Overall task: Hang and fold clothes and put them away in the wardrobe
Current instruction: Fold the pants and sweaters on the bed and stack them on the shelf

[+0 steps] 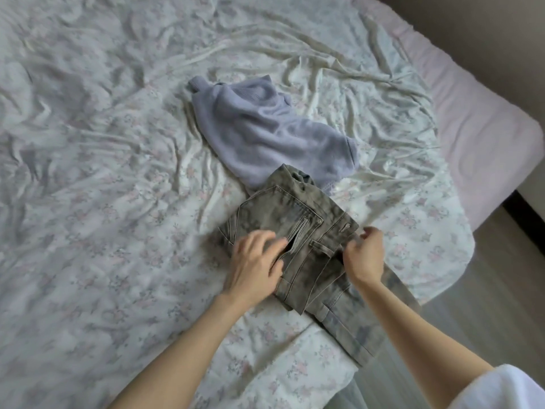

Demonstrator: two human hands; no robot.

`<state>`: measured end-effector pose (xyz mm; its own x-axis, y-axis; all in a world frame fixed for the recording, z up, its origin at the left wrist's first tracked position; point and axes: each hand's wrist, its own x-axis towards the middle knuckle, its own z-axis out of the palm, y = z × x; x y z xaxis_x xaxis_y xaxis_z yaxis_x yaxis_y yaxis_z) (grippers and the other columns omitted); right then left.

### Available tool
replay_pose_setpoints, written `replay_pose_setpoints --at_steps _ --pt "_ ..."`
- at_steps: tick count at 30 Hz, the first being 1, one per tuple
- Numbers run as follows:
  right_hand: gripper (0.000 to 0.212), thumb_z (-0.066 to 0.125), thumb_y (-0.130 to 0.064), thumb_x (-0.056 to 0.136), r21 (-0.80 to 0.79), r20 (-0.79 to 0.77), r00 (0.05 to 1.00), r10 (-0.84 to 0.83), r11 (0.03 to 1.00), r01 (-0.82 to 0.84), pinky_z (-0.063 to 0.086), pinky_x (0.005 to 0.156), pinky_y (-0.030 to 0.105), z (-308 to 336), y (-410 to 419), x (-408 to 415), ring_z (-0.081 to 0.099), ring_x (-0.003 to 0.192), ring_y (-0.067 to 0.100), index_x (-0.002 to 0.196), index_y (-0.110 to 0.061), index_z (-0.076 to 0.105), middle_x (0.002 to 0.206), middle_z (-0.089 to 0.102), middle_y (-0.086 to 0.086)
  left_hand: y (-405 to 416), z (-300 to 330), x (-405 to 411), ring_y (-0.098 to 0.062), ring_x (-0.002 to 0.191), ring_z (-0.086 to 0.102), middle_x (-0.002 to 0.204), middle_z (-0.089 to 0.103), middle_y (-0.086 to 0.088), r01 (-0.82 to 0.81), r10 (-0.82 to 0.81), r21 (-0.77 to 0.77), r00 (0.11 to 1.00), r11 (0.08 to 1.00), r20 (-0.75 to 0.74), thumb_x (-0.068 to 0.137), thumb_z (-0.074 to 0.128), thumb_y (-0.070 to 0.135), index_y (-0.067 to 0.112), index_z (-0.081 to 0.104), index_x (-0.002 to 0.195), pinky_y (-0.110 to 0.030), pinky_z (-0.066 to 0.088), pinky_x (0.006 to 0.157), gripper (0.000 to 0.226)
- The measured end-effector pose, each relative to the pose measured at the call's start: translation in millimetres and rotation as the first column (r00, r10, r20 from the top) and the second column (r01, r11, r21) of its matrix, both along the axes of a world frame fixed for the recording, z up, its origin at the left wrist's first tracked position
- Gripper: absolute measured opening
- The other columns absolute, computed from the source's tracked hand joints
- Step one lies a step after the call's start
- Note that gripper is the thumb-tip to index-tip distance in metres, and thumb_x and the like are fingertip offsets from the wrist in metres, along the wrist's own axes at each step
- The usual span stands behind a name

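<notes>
The jeans (pixel 298 231), grey and washed-out, are laid on the sheet (pixel 103 202) near the bed's front edge, the waist turned away and the legs trailing toward the edge at the lower right; the fly is seen partly open. The left hand (pixel 256 264) is rested flat on the left side of the jeans, its fingers spread and nearly straight beside the fly. The right hand (pixel 364 255) is held at the jeans' right edge, its fingers curled, the cloth apparently pinched there, though the grip is blurred. A lilac sweater (pixel 265 134) is lain crumpled just beyond the waist, touching it; the flowered sheet is rumpled throughout; a pink mattress (pixel 483 119) is exposed at the right.
</notes>
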<state>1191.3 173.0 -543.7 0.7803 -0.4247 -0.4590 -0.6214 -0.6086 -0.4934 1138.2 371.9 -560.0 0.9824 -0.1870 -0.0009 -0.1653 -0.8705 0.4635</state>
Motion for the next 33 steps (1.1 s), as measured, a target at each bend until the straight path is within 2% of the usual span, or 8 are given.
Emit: replay_pose_setpoints --at_steps 4,8,12,15,20,23,29,33 --pt "0.057 0.048 -0.005 0.081 -0.383 0.361 0.703 0.613 0.785 -0.487 0.019 0.111 0.054 7 27 4 0.036 0.131 0.025 0.136 -0.014 0.040 0.139 0.044 0.009 6 -13 15 -0.036 0.134 0.027 0.146 0.034 -0.021 -0.170 0.196 0.221 0.975 0.960 -0.100 0.079 0.038 0.058 0.019 0.029 0.143 -0.060 0.029 0.102 0.076" --pt "0.059 0.029 -0.042 0.088 -0.497 -0.058 0.363 0.930 0.289 -0.818 0.006 0.111 0.060 -14 45 15 0.011 0.143 0.032 0.146 -0.032 0.022 0.156 0.017 0.008 11 -37 23 -0.039 0.134 0.032 0.148 0.031 -0.022 -0.178 0.239 0.258 0.943 0.950 -0.230 0.072 0.035 0.069 0.016 0.024 0.145 -0.062 0.034 0.098 0.091" --pt "0.071 0.016 -0.066 0.088 -0.384 -0.361 0.314 0.878 0.167 -0.908 -0.010 0.113 0.056 -43 18 21 -0.025 0.139 0.028 0.139 -0.039 -0.024 0.149 -0.028 -0.004 33 -53 25 -0.039 0.141 0.018 0.157 0.003 -0.016 -0.115 0.221 0.329 0.926 0.937 -0.306 0.062 0.018 0.085 0.029 -0.016 0.146 -0.057 0.020 0.109 0.107" --pt "0.075 0.031 -0.063 0.090 -0.380 -0.329 0.342 0.880 0.208 -0.901 -0.009 0.111 0.056 -45 9 18 -0.025 0.137 0.026 0.138 -0.038 -0.021 0.150 -0.023 -0.002 47 -44 35 -0.028 0.144 0.004 0.157 -0.010 -0.009 -0.084 0.219 0.283 0.846 0.955 -0.486 0.062 0.034 0.089 0.034 -0.037 0.134 -0.047 0.011 0.115 0.115" --pt "0.071 0.039 -0.040 0.096 -0.261 -0.312 0.449 0.837 0.379 -0.888 -0.005 0.115 0.048 -25 19 0 -0.026 0.139 0.028 0.148 -0.028 -0.007 0.154 -0.021 0.006 73 -30 72 -0.020 0.135 0.035 0.152 0.029 -0.002 -0.447 0.197 -0.178 0.672 0.877 -0.714 0.067 0.077 0.050 0.025 0.008 0.149 -0.036 0.030 0.110 0.110" --pt "0.058 0.041 -0.028 0.097 -0.025 -0.191 0.635 0.748 0.643 -0.765 0.007 0.118 0.038 -17 28 -9 -0.014 0.144 0.020 0.149 -0.023 0.016 0.157 -0.009 0.003 84 -22 88 -0.012 0.115 0.050 0.133 0.051 0.003 -0.596 0.029 -0.311 0.491 0.741 -0.871 0.072 0.079 0.033 0.020 0.038 0.140 -0.025 0.037 0.100 0.080" --pt "0.037 0.043 -0.020 0.096 0.176 -0.030 0.918 0.396 0.906 -0.385 0.037 0.100 0.028 15 40 11 0.045 0.127 0.021 0.132 -0.012 0.050 0.140 0.047 0.007 63 2 90 -0.007 0.100 0.059 0.106 0.064 0.010 -0.464 -0.025 -0.367 0.594 0.806 -0.804 0.070 0.081 0.025 0.030 0.056 0.104 -0.023 0.044 0.091 0.043" --pt "0.043 0.049 -0.032 0.094 0.346 -0.052 0.982 0.182 0.926 -0.154 0.045 0.095 0.035 50 64 26 0.055 0.113 0.027 0.126 -0.004 0.050 0.120 0.060 0.013 46 26 75 -0.013 0.105 0.060 0.109 0.065 0.006 -0.370 0.024 -0.308 0.672 0.876 -0.740 0.071 0.079 0.029 0.027 0.059 0.110 -0.028 0.046 0.092 0.044"
